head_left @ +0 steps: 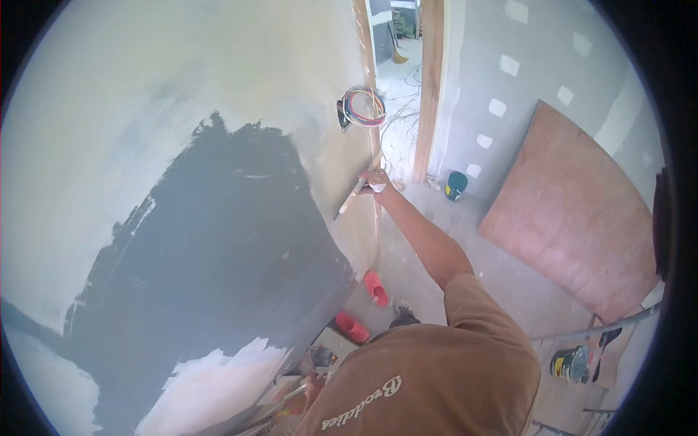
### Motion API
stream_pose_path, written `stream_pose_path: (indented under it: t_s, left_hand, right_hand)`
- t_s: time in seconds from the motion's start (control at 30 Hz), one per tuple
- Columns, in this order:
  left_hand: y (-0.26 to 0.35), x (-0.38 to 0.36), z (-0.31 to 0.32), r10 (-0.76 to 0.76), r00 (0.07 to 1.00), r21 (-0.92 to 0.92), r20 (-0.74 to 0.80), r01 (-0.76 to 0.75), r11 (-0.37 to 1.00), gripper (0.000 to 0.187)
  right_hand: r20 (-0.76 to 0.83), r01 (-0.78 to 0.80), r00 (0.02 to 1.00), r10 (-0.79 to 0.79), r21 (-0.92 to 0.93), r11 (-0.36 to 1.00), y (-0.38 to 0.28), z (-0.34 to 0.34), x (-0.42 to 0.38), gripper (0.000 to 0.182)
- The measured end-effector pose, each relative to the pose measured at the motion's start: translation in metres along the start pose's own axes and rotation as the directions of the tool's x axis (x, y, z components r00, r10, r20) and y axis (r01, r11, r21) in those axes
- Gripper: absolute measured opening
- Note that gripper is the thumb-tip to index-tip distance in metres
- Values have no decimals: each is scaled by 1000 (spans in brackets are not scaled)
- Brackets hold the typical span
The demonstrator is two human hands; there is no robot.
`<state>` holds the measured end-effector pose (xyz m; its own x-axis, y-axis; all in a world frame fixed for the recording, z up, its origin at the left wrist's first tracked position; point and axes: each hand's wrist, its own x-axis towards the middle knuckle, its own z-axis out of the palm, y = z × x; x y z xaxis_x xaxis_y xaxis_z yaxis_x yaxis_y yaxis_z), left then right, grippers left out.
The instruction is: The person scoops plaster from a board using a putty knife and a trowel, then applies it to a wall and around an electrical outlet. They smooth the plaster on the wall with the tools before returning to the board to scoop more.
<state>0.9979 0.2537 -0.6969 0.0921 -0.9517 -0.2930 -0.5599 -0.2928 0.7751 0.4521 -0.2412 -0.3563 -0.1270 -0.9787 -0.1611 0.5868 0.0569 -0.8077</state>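
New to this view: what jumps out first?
Probably the big dark grey patch across the pale wall on the left, with the right hand holding a trowel near its right edge. Next, the large pinkish-brown board leaning at the right-hand wall. Then the small bright spots: red clogs on the floor below the patch, and coiled coloured cables beside the doorway.

A room under renovation, walls (211, 211) partly coated.
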Motion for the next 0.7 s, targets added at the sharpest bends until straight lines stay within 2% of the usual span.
stream_pose_path:
  t_s: [0.03, 0.1, 0.13, 0.17, 0.23, 0.27, 0.33, 0.37, 0.43, 0.47, 0.53, 0.6, 0.63, 0.67, 0.7]
  left_hand:
    - [2, 6, 0, -37, 998, -394, 53, 55, 917, 45]
    - [27, 3, -13, 36, 996, 53, 80, -41, 998, 41]
    - [42, 2, -20, 73, 993, 270, 93, -96, 958, 39]
    - [58, 2, -23, 79, 993, 266, 93, -101, 959, 39]
    - [41, 19, -17, 197, 980, 85, 43, -200, 976, 31]
    - [60, 19, -19, 208, 977, 82, 43, -211, 974, 31]
    - [125, 5, -33, 19, 998, 186, 60, -30, 982, 29]
    - [111, 18, -29, 27, 998, 188, 61, -38, 981, 29]
    - [60, 49, -19, 179, 981, -195, 80, -161, 968, 26]
    - [63, 53, -20, 186, 979, -193, 83, -167, 967, 26]
    - [68, 58, -23, 83, 977, -424, 197, 9, 906, 26]
    - [80, 67, -28, 12, 946, -606, 323, 197, 771, 25]
    - [88, 75, -32, -6, 923, -676, 385, 286, 679, 25]
    - [105, 76, -38, 2, 926, -681, 377, 276, 678, 25]
    - [128, 70, -46, 96, 941, -581, 325, 119, 805, 23]
  right_hand:
    - [10, 11, 1000, -11, -8, 1000, -13, 10, -3, 39]
    - [3, 93, 996, -93, -108, 990, -39, 31, -5, 40]
    - [30, 115, 993, -113, -94, 989, -54, 36, -5, 43]
    - [32, 121, 992, -118, -98, 988, -67, 41, -6, 43]
    - [118, 169, 979, -165, -27, 985, -90, 49, -9, 44]
    - [113, 204, 974, -196, -63, 977, -107, 65, -31, 45]
    - [124, 248, 963, -238, -74, 966, -120, 73, -32, 46]
    - [134, 283, 953, -271, -84, 955, -126, 75, -33, 46]
    - [188, 293, 942, -277, -60, 954, -143, 83, -52, 45]
    - [205, 279, 944, -260, -67, 958, -150, 85, -56, 44]
    - [250, 279, 936, -246, -102, 955, -152, 81, -61, 37]
    - [215, 296, 936, -279, -51, 954, -143, 70, -72, 36]
    - [183, 311, 935, -306, -2, 950, -138, 63, -78, 35]
    - [154, 277, 949, -276, 18, 961, -132, 53, -88, 35]
    - [128, 243, 961, -246, 35, 969, -128, 39, -98, 36]
